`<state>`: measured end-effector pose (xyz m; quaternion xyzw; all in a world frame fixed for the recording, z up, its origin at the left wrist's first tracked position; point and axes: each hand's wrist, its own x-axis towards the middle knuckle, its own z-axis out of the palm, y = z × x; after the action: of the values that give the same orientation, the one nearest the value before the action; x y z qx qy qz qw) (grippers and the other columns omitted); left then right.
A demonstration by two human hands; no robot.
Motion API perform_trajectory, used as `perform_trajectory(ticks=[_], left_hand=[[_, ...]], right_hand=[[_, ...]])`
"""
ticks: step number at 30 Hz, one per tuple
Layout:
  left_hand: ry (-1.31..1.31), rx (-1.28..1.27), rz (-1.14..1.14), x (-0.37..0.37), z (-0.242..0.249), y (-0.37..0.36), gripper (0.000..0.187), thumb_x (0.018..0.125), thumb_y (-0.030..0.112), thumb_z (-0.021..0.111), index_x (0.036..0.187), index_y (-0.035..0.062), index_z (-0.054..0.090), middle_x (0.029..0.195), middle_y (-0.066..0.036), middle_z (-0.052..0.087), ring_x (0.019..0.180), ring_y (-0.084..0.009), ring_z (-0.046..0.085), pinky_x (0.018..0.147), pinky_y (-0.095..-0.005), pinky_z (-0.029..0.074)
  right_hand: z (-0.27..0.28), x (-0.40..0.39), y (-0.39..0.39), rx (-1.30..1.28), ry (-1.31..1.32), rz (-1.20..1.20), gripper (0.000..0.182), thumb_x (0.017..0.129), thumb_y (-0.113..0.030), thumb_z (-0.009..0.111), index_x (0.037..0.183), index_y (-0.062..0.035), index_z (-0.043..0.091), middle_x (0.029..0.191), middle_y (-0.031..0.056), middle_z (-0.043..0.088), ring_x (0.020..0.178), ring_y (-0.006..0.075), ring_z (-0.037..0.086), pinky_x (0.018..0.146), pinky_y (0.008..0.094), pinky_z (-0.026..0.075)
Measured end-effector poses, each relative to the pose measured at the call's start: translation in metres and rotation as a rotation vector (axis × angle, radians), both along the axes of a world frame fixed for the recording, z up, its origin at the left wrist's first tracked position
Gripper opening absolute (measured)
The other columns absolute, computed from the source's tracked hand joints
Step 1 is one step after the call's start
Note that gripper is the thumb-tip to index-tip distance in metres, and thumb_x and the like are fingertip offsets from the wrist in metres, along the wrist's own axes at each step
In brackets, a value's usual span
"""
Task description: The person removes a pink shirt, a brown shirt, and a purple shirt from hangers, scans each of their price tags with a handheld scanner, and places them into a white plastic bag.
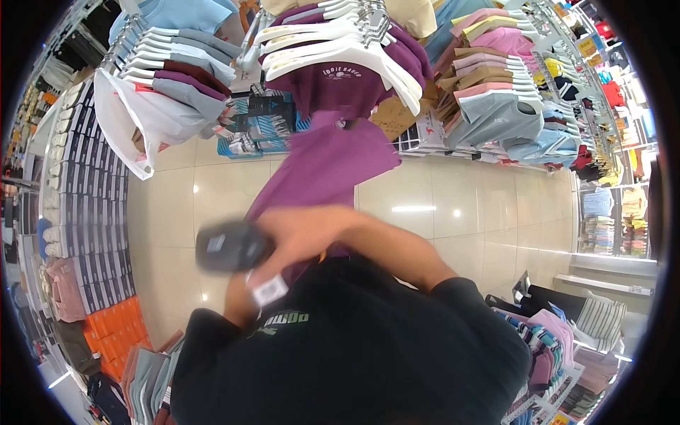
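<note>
My right hand [297, 234] reaches across my body, blurred by motion, with its fingers against a dark rounded handheld device [234, 246]. Only my left forearm shows clearly, below the device; the left hand is hidden or blurred there. Beside it is a white tag [270, 291]. A purple garment [326, 159] stretches from the rack down past my right wrist, partly covered by my hand and arm. Above it, a darker purple Eddie Bauer shirt [340, 88] hangs among white hangers [333, 55].
Garments hang at upper right [496, 113] and upper left [177, 92], beside a white plastic bag [124, 117]. Stacked boxes [85, 184] line the left, with orange boxes [117, 329] lower down. Folded clothes [549, 347] lie at lower right. Tiled floor [453, 191] lies between displays.
</note>
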<state>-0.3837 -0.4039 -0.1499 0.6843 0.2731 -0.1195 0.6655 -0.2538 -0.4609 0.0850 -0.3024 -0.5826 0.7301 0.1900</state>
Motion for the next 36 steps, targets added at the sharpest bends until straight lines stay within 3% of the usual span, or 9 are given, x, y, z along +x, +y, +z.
perform_trajectory(ticks=[3,11,15,18,20,24,27,32,36], left_hand=[[-0.003,0.006,0.063,-0.008,-0.006,-0.005,0.038,0.099,0.029,0.052,0.116,-0.0035,0.064,0.113,-0.015,0.065,0.101,-0.0258,0.065,0.095,-0.0435,0.052],[-0.014,-0.035,0.183,-0.025,-0.022,-0.022,0.039,0.100,0.030,0.052,0.116,-0.0030,0.064,0.114,-0.015,0.065,0.103,-0.0261,0.065,0.095,-0.0437,0.051],[-0.020,-0.045,0.226,-0.031,-0.027,-0.030,0.039,0.100,0.030,0.052,0.116,-0.0028,0.063,0.115,-0.015,0.065,0.103,-0.0263,0.064,0.095,-0.0438,0.051],[-0.028,-0.049,0.249,-0.034,-0.029,-0.033,0.039,0.100,0.030,0.051,0.117,-0.0026,0.063,0.115,-0.015,0.065,0.104,-0.0264,0.064,0.095,-0.0439,0.051],[-0.032,-0.047,0.259,-0.035,-0.030,-0.034,0.039,0.100,0.030,0.051,0.117,-0.0025,0.063,0.115,-0.015,0.065,0.104,-0.0265,0.064,0.095,-0.0440,0.051],[-0.040,-0.048,0.276,-0.031,-0.031,-0.036,0.039,0.100,0.031,0.051,0.117,-0.0022,0.063,0.116,-0.015,0.065,0.105,-0.0266,0.064,0.096,-0.0441,0.051],[-0.040,-0.050,0.287,-0.034,-0.032,-0.038,0.039,0.100,0.031,0.051,0.117,-0.0021,0.063,0.116,-0.015,0.065,0.106,-0.0267,0.064,0.096,-0.0442,0.051],[-0.055,-0.050,0.301,-0.036,-0.032,-0.040,0.039,0.100,0.031,0.051,0.117,-0.0017,0.063,0.117,-0.015,0.065,0.106,-0.0269,0.064,0.096,-0.0443,0.050],[-0.074,-0.040,0.312,-0.028,-0.030,-0.040,0.039,0.100,0.031,0.050,0.118,-0.0015,0.063,0.118,-0.015,0.065,0.107,-0.0271,0.063,0.096,-0.0444,0.050]], right_hand=[[-0.032,-0.056,-0.004,-0.178,0.055,0.285,0.044,0.081,-0.034,0.079,0.102,0.0036,0.068,0.085,0.0077,0.069,0.075,0.0161,0.065,0.067,0.0287,0.053],[-0.068,-0.029,-0.024,-0.353,0.029,0.051,0.043,0.082,-0.025,0.080,0.105,0.0064,0.064,0.099,0.0123,0.069,0.082,0.0159,0.068,0.074,0.0283,0.058],[-0.056,0.038,-0.043,0.090,-0.152,-0.335,0.041,0.081,-0.027,0.082,0.104,0.0016,0.065,0.092,0.0056,0.067,0.087,0.0109,0.062,0.075,0.0279,0.052],[-0.067,0.086,-0.058,0.027,-0.235,-0.765,0.039,0.082,-0.024,0.081,0.109,-0.0008,0.065,0.093,0.0025,0.068,0.090,0.0115,0.061,0.082,0.0298,0.051],[-0.080,0.108,-0.064,0.103,-0.374,-0.928,0.051,0.078,-0.022,0.082,0.119,-0.0001,0.060,0.106,0.0106,0.067,0.108,0.0200,0.059,0.097,0.0347,0.046],[-0.107,0.113,-0.062,0.590,-0.617,-0.771,0.059,0.071,-0.018,0.083,0.121,0.0008,0.058,0.116,0.0201,0.063,0.125,0.0325,0.050,0.109,0.0426,0.037],[-0.114,0.105,-0.053,0.570,-0.769,-0.567,0.057,0.067,-0.016,0.084,0.116,0.0011,0.060,0.112,0.0214,0.064,0.121,0.0361,0.052,0.111,0.0457,0.034],[-0.089,0.114,-0.039,0.089,-0.370,-0.786,0.039,0.072,-0.009,0.085,0.105,-0.0037,0.064,0.092,0.0003,0.063,0.082,0.0092,0.057,0.074,0.0272,0.047],[-0.076,0.127,-0.022,0.220,-0.152,-0.851,0.041,0.070,-0.002,0.085,0.105,-0.0058,0.063,0.091,-0.0013,0.062,0.082,0.0086,0.058,0.072,0.0265,0.047]])
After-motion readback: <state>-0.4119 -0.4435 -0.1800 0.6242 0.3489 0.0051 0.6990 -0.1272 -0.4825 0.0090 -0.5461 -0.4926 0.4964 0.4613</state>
